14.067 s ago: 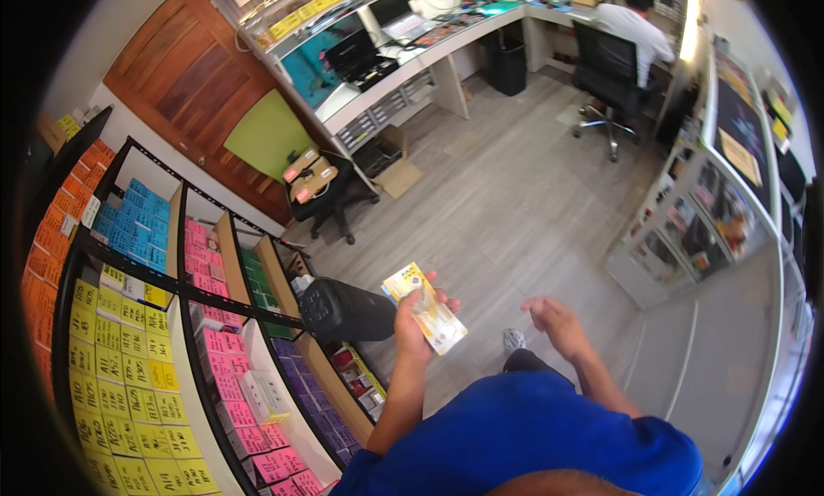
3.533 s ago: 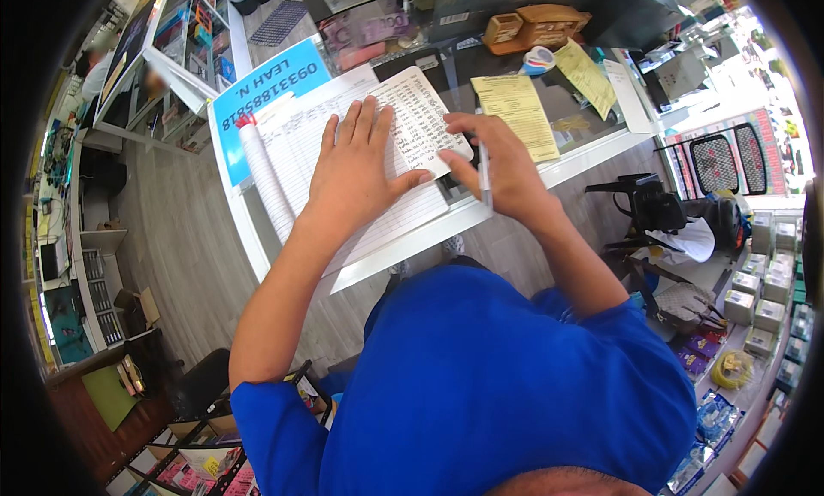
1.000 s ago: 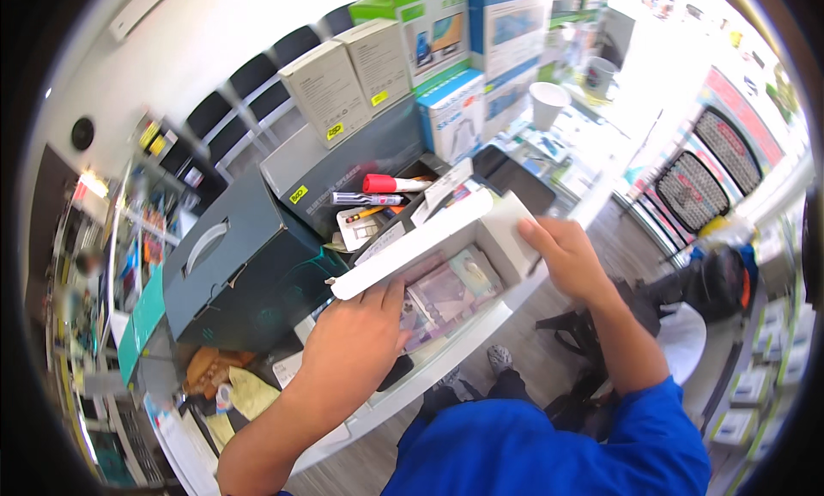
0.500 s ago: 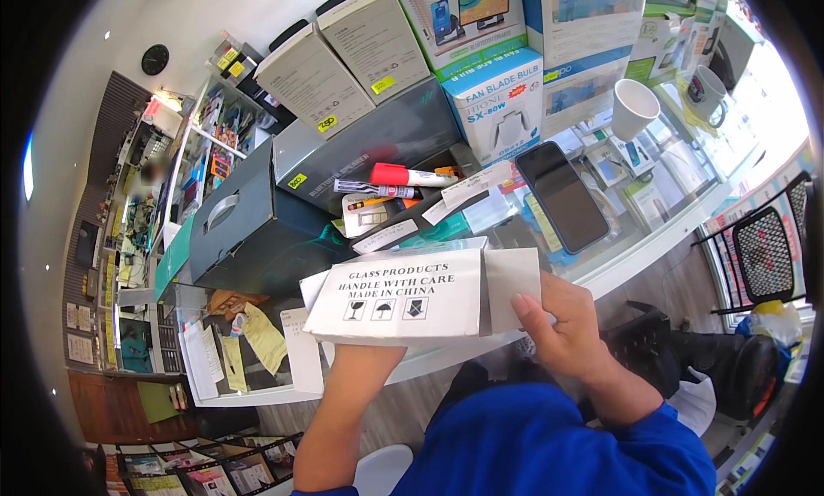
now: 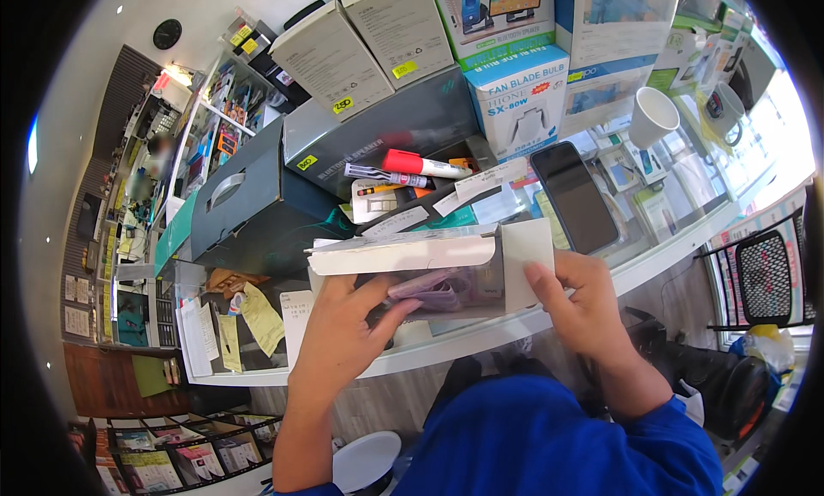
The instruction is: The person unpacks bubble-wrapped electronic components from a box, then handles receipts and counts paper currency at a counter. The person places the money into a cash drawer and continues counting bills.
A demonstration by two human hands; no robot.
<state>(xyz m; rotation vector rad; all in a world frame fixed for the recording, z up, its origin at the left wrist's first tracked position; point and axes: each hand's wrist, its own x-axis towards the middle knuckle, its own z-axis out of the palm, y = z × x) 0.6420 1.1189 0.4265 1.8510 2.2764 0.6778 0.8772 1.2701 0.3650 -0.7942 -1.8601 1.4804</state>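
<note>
A white cardboard box (image 5: 403,257) is held over the near edge of the glass counter, its open side facing me. Inside it shows a purple, folded bundle that looks like banknotes (image 5: 436,292). The thumb and fingers of my left hand (image 5: 343,329) reach into the opening and close on the bundle's left end. My right hand (image 5: 579,303) pinches the box's right-hand flap (image 5: 525,260) between thumb and fingers. Part of the bundle is hidden in the box's shadow.
Beyond the box lie a black phone (image 5: 573,196), a red marker (image 5: 425,164) and a purple-grey marker (image 5: 386,175). A dark speaker box (image 5: 245,208) stands at left. A white cup (image 5: 654,118) stands at right, and yellow paper slips (image 5: 260,318) lie near left.
The box has tilted, so its open side now shows instead of its printed face. My left hand has come from beneath the box into its opening, onto the purple bundle.
</note>
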